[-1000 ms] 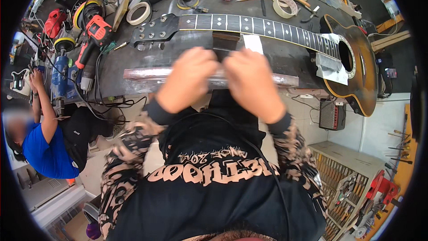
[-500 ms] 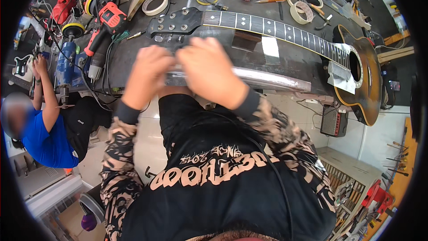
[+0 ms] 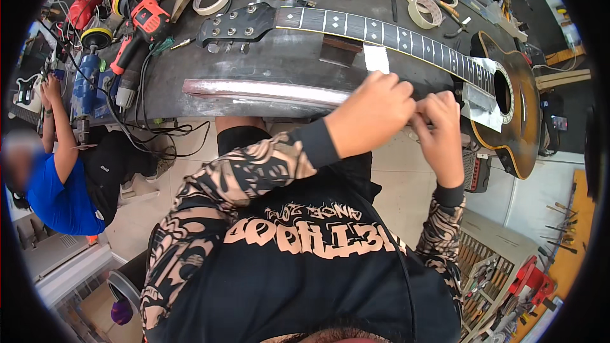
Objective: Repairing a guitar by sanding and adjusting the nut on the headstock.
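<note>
My left hand (image 3: 375, 115) is closed over the right part of a long bar (image 3: 267, 91), which has a silvery top and a reddish-brown edge. Close beside it, my right hand (image 3: 443, 130) pinches at about the bar's far right end. What the fingertips of both hands grip is hidden. Along the bench's front edge lies the bar. Behind it rests an acoustic guitar (image 3: 524, 111) with a sunburst body, its headstock (image 3: 235, 26) to the left and its dark fretboard (image 3: 381, 36) face up. White paper (image 3: 481, 107) covers the top beside the soundhole.
A white strip (image 3: 376, 59) and a dark block (image 3: 340, 51) sit below the neck. Tape rolls (image 3: 424, 13), a red polisher (image 3: 150, 18), a blue power tool (image 3: 87, 86) and cables crowd the bench. Another person in a blue shirt (image 3: 60, 190) works at the left.
Both hands have moved right, from the bar's left part to its right end. The bar's left part is now uncovered. The guitar looks unmoved; the view has shifted slightly.
</note>
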`<action>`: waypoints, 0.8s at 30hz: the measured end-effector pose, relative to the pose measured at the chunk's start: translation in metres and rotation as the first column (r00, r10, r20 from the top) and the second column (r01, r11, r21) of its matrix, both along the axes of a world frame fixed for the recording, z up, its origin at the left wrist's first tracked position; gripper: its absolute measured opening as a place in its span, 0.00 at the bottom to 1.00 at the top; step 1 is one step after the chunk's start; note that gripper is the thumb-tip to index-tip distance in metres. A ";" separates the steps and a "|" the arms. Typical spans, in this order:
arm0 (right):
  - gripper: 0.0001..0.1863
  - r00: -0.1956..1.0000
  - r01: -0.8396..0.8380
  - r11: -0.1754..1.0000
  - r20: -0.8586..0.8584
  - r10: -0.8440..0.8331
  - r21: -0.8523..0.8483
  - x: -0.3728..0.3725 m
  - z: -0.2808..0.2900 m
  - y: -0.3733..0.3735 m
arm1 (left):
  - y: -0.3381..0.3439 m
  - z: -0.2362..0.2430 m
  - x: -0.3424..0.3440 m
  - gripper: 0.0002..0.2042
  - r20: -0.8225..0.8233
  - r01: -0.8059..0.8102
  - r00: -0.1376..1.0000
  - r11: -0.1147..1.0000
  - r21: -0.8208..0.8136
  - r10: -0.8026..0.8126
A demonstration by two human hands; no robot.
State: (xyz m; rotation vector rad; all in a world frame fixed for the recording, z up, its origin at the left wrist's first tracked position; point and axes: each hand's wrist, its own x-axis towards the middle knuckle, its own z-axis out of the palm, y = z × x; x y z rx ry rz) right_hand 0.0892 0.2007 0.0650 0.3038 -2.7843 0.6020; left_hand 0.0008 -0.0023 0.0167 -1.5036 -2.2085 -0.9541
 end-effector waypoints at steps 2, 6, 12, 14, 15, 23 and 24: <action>0.08 0.999 -0.007 1.000 0.033 0.007 -0.004 0.000 0.003 -0.003 | -0.005 0.006 0.001 0.08 0.024 -0.013 1.000 0.994 -0.112 0.016; 0.07 0.975 -0.203 0.979 -0.101 0.199 -0.030 -0.044 -0.017 -0.082 | -0.111 0.013 -0.024 0.12 0.040 -0.057 0.997 0.997 -0.058 0.060; 0.04 0.869 -0.396 0.910 -0.370 0.327 -0.125 -0.120 -0.050 -0.249 | -0.272 0.034 -0.049 0.10 0.114 -0.315 0.933 0.929 -0.196 0.341; 0.03 0.873 -0.391 0.909 -0.372 0.316 -0.146 -0.116 -0.050 -0.243 | -0.270 0.038 -0.045 0.10 0.121 -0.332 0.924 0.918 -0.217 0.363; 0.02 0.880 -0.377 0.913 -0.368 0.300 -0.156 -0.112 -0.049 -0.236 | -0.259 0.034 -0.045 0.11 0.134 -0.297 0.936 0.933 -0.201 0.327; 0.07 0.997 -0.016 1.000 -0.073 0.017 0.026 -0.011 -0.003 -0.029 | -0.033 0.006 -0.007 0.10 0.058 -0.017 0.998 1.000 -0.003 0.017; 0.07 0.998 0.005 1.000 -0.062 -0.003 0.023 -0.003 -0.002 -0.012 | -0.010 0.000 -0.005 0.08 0.054 0.010 0.998 0.999 0.030 -0.011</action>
